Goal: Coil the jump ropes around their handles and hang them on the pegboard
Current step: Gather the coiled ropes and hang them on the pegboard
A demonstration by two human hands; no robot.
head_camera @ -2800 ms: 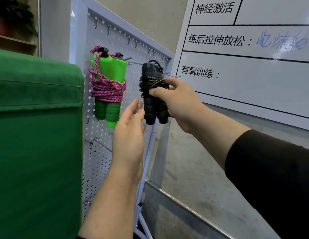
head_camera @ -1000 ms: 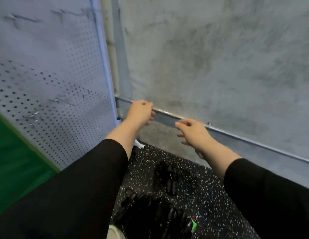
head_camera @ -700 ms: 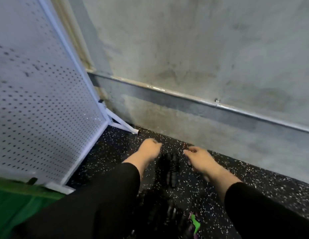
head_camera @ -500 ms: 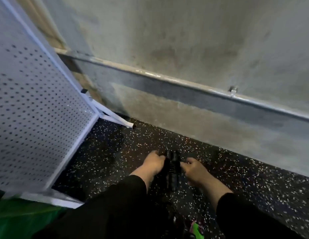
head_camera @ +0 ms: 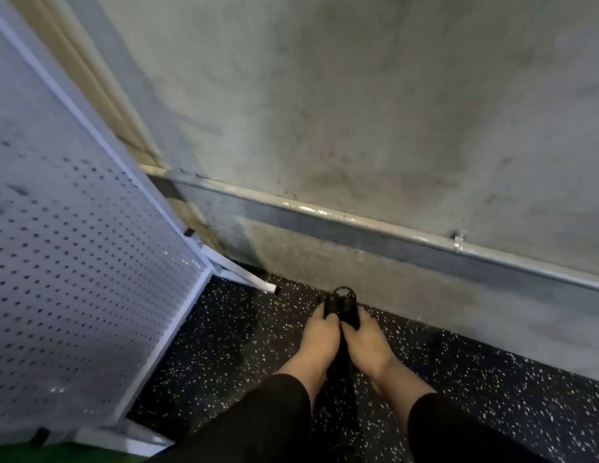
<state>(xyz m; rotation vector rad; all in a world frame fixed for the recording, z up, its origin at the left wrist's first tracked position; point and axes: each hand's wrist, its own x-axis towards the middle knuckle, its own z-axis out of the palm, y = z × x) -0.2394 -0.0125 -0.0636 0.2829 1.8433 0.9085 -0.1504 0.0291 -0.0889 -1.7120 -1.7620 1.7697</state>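
Black foam handles [head_camera: 341,307] of a jump rope, pressed side by side, sit between the two hands low over the speckled rubber floor [head_camera: 224,345]. The left hand [head_camera: 320,335] has its fingers curled round the near-left side of the pair; the right hand [head_camera: 366,339] has its fingers curled round the right side. Both grips are closed on the handles, thumbs meeting near the middle. Whether the cord is wound round the handles cannot be told, since the hands cover that part; a small dark loop shows at the far end.

Long axis: the handles run away from the person toward the concrete wall [head_camera: 358,111], far ends projecting just beyond the fingertips and pointing at the foot of the wall. The near ends are hidden under the palms and the dark sleeves.

Relation governing the coming move: the pegboard [head_camera: 74,262] stands to the left of the grip and rises well above it, its lower frame corner and white foot just left of the left hand. The left hand is therefore the nearer to the board. No hooks are visible in this lower part of the panel, so hanging would probably call for lifting the bundle up and leftward, far end uppermost.
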